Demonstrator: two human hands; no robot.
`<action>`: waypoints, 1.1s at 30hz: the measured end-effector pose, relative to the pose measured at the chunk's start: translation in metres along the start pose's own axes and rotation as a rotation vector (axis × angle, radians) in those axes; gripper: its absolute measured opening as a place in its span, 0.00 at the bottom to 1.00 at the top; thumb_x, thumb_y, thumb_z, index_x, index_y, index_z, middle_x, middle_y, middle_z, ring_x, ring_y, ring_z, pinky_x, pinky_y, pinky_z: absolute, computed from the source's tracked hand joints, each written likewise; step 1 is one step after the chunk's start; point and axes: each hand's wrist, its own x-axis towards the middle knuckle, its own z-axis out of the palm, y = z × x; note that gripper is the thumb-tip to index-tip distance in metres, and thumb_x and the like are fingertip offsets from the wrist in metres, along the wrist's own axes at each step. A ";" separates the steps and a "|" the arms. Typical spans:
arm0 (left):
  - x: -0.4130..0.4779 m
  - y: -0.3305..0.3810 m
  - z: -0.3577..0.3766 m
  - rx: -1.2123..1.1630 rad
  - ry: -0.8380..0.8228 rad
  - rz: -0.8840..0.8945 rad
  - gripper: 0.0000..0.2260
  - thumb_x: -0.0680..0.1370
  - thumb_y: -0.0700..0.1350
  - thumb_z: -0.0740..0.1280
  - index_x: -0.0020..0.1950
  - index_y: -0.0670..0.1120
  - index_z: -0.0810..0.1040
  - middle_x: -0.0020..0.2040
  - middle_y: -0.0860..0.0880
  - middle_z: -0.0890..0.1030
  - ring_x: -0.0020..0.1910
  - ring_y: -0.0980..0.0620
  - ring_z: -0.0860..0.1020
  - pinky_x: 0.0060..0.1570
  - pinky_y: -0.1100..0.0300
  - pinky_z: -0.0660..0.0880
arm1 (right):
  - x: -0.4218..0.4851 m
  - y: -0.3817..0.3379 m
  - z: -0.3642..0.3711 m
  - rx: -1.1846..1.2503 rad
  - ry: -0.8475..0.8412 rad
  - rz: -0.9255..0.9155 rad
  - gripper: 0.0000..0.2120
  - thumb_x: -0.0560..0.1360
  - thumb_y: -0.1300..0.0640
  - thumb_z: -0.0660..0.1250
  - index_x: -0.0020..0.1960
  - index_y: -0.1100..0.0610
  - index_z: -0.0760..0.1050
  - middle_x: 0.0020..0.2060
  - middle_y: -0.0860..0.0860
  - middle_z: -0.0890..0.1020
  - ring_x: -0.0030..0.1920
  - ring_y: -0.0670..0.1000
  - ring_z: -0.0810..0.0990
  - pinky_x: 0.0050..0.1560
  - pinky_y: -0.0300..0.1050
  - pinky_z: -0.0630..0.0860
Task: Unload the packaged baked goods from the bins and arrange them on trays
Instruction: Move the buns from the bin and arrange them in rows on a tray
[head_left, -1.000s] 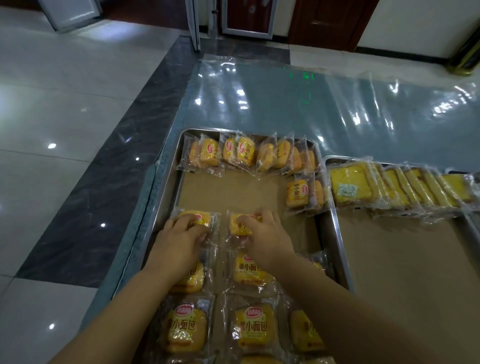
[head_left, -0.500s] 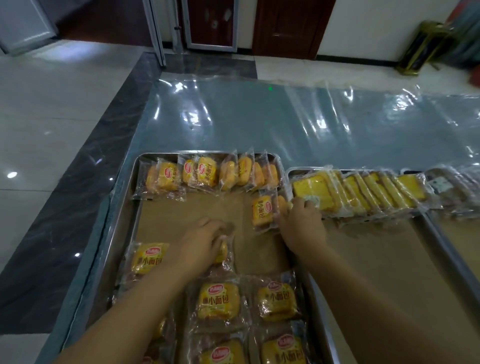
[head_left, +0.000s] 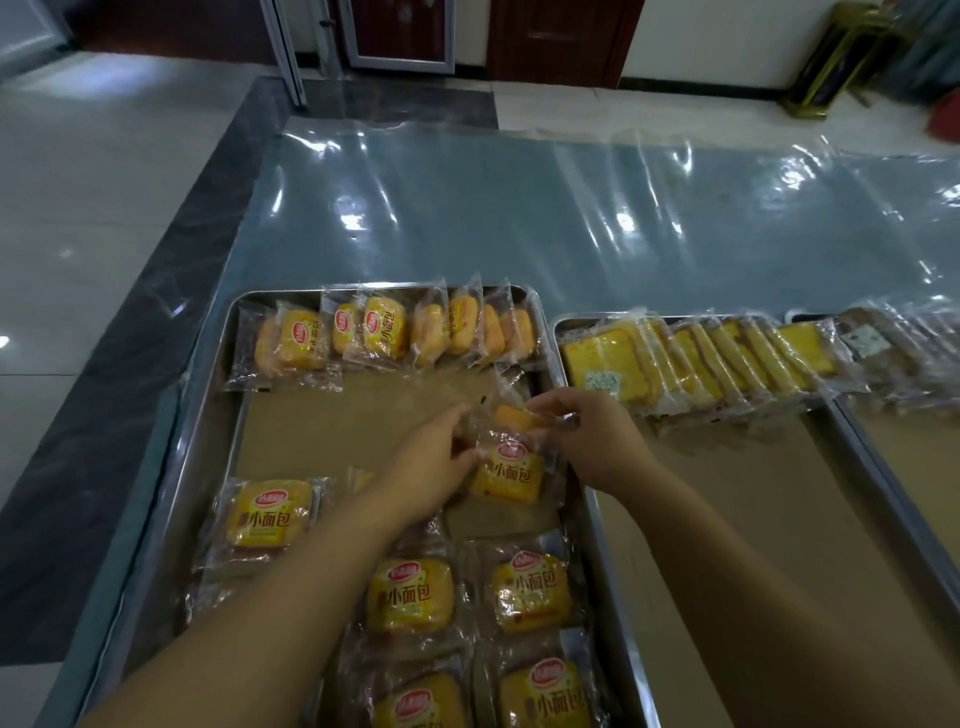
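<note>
A metal tray (head_left: 208, 395) lined with brown paper holds several clear-wrapped yellow small breads. A row of them (head_left: 384, 332) leans along its far edge, and others lie flat near me, such as one at the left (head_left: 270, 512). My left hand (head_left: 431, 457) grips the left edge of a wrapped bread (head_left: 509, 475) in the tray's right middle. My right hand (head_left: 587, 436) pinches a second wrapped bread (head_left: 514, 418) just beyond it, by the tray's right rim.
A second tray (head_left: 571, 325) to the right carries a leaning row of wrapped yellow cake slices (head_left: 701, 358). A third tray's rim (head_left: 883, 447) shows at far right. Clear plastic sheeting (head_left: 571, 218) covers the table beyond. Tiled floor lies at the left.
My head has turned right, shifting the trays leftward in view. My right hand came back from the second tray's edge to the first tray's right side; both hands now hold wrapped breads there.
</note>
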 end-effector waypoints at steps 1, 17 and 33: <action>-0.002 0.000 0.003 0.000 -0.006 -0.022 0.25 0.74 0.51 0.69 0.69 0.54 0.66 0.60 0.52 0.77 0.56 0.53 0.75 0.54 0.57 0.74 | -0.001 0.000 -0.002 0.051 0.020 0.011 0.11 0.72 0.64 0.70 0.49 0.49 0.79 0.43 0.42 0.80 0.38 0.36 0.78 0.30 0.27 0.71; -0.026 0.002 -0.004 -0.316 0.157 -0.060 0.23 0.72 0.68 0.54 0.52 0.54 0.78 0.46 0.53 0.82 0.48 0.53 0.79 0.44 0.55 0.73 | -0.013 -0.007 0.011 -0.057 0.317 -0.313 0.14 0.70 0.64 0.72 0.49 0.47 0.78 0.44 0.41 0.79 0.45 0.38 0.76 0.41 0.31 0.69; -0.025 -0.005 -0.023 -0.814 0.181 -0.199 0.04 0.78 0.39 0.64 0.51 0.44 0.77 0.44 0.43 0.82 0.36 0.50 0.80 0.36 0.60 0.77 | -0.015 -0.004 0.024 -0.084 0.148 -0.203 0.19 0.72 0.49 0.70 0.61 0.47 0.71 0.55 0.43 0.73 0.55 0.45 0.74 0.52 0.42 0.74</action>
